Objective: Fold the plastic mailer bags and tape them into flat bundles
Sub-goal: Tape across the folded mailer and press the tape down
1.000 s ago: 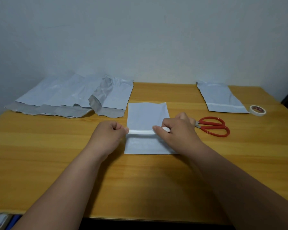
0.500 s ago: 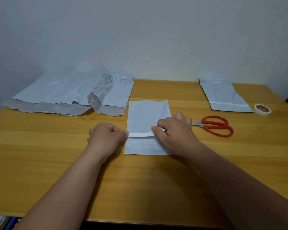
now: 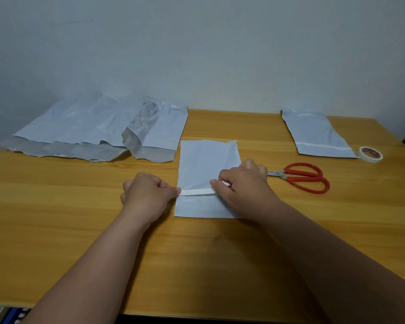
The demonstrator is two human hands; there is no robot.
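A folded white mailer bag (image 3: 207,160) lies flat in the middle of the wooden table (image 3: 80,218). A strip of white tape (image 3: 195,192) runs across its width, low on the bag. My left hand (image 3: 147,195) pinches the strip's left end at the bag's left edge. My right hand (image 3: 241,183) holds the strip's right end and rests on the bag's right side. A taped flat bundle (image 3: 313,134) sits at the back right. A pile of loose, unfolded mailer bags (image 3: 98,132) lies at the back left.
Red-handled scissors (image 3: 306,178) lie just right of my right hand. A roll of white tape (image 3: 370,154) stands near the table's right edge, beside the taped bundle. A pale wall rises behind the table. The table's front edge is close to my body.
The strip has come down flatter across the bag, and both hands have shifted slightly toward me with it. The camera has tilted a little.
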